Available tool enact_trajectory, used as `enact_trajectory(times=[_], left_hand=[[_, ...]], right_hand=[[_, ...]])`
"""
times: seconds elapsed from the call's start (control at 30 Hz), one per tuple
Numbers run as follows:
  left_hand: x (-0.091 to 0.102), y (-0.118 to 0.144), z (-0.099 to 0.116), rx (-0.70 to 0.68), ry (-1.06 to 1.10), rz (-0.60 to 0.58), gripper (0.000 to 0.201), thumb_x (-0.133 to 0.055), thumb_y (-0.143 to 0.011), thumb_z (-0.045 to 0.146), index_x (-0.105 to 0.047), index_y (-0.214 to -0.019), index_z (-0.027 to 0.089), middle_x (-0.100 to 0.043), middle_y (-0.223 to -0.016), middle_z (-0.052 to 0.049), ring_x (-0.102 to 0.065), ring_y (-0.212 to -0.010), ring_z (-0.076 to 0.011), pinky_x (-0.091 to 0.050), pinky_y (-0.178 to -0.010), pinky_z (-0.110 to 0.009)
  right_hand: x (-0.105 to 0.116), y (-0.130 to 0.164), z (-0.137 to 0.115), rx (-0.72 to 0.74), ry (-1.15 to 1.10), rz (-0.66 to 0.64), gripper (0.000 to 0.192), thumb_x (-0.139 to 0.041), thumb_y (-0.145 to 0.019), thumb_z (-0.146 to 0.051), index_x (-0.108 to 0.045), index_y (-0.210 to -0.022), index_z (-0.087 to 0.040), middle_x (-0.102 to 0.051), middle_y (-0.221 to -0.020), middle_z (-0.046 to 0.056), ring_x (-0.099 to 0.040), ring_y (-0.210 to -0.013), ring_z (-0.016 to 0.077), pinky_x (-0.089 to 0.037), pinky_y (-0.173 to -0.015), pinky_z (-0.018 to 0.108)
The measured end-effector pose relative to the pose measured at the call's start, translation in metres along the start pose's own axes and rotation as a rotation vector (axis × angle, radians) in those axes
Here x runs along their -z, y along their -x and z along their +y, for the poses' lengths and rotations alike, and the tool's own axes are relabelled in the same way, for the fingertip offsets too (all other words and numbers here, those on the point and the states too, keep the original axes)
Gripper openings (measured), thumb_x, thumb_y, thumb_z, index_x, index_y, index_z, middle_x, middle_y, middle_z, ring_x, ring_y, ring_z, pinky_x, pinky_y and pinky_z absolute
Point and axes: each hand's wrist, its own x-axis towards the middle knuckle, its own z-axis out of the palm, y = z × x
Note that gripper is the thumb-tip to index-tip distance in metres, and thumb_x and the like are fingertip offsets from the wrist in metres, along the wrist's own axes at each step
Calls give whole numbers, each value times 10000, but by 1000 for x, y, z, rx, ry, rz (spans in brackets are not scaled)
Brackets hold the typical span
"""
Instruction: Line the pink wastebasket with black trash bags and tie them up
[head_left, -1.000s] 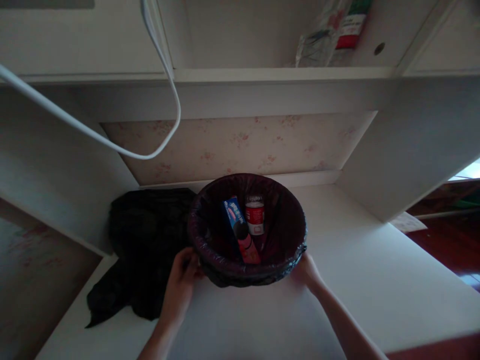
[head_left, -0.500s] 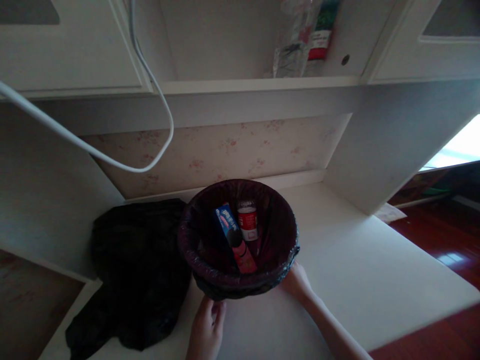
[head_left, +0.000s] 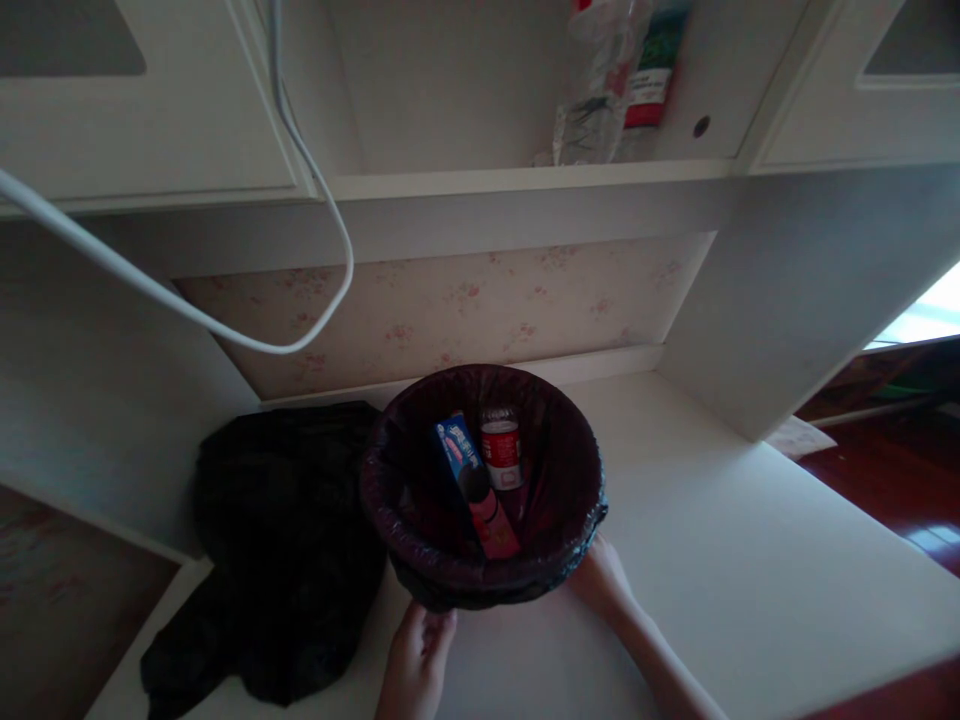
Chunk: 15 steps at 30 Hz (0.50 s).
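Note:
A round trash bin lined with a dark plastic bag (head_left: 420,560) stands on the white desk, the bag folded over its rim. Inside lie a blue box (head_left: 456,445), a jar with a red and white label (head_left: 501,455), and a red thing with a dark cap (head_left: 495,530). My left hand (head_left: 418,650) is at the near left underside of the rim, its fingers curled at the bag's edge. On the near right side is my right hand (head_left: 598,580), against the bin, with its fingers hidden behind the bag.
A heap of black plastic bag (head_left: 285,560) lies left of the bin on the white desk (head_left: 690,540). Above, a white cable (head_left: 285,348) hangs in front of a cabinet shelf (head_left: 525,184) holding clear plastic bottles (head_left: 596,110). A side panel (head_left: 795,270) rises at right.
The whole view has shifted slightly, so everything appears a little lower and further right. Both hands stay at the same places on the bin, and its contents lie as before.

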Motion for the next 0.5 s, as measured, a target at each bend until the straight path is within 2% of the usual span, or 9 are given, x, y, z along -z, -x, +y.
enact_trajectory(times=[0.1,0.17,0.33,0.4,0.5], left_hand=[[1,-5,6,-2,50,77,543,-690,-819,678,-750,-1082,207,-823,-890,-111,-802,-893,-341,-643,-794,-390],[4,-9,10,-4,69,123,533,-707,-808,620,-733,-1142,206,-827,-940,-107,-796,-940,-345,-635,-835,-399],[17,-16,20,2,68,166,425,-771,-731,531,-769,-1013,214,-826,-964,-116,-784,-922,-367,-629,-832,-428],[22,-19,25,-4,78,177,447,-783,-702,525,-769,-1025,216,-822,-1044,-130,-782,-949,-365,-630,-831,-423],[28,-25,36,-13,103,207,462,-754,-748,521,-754,-1098,218,-803,-1140,-124,-765,-1052,-344,-618,-897,-411]], right_hand=[[-1,1,1,-13,-73,25,404,-597,-825,-191,-832,-1152,-223,-806,-1228,153,-743,-1202,360,-581,-1047,462],[0,3,0,-18,-145,36,355,-580,-802,-207,-845,-1038,-232,-815,-1197,145,-740,-1194,369,-576,-1041,481],[4,10,-5,-61,-370,63,232,-564,-756,-290,-792,-790,-265,-832,-1039,118,-748,-1095,374,-578,-1005,503],[6,13,-9,-94,-473,67,219,-585,-765,-351,-780,-786,-255,-831,-968,122,-755,-1033,383,-599,-950,518],[12,14,-17,-133,-653,54,342,-638,-822,-486,-800,-965,-220,-834,-997,133,-768,-983,368,-631,-872,502]])
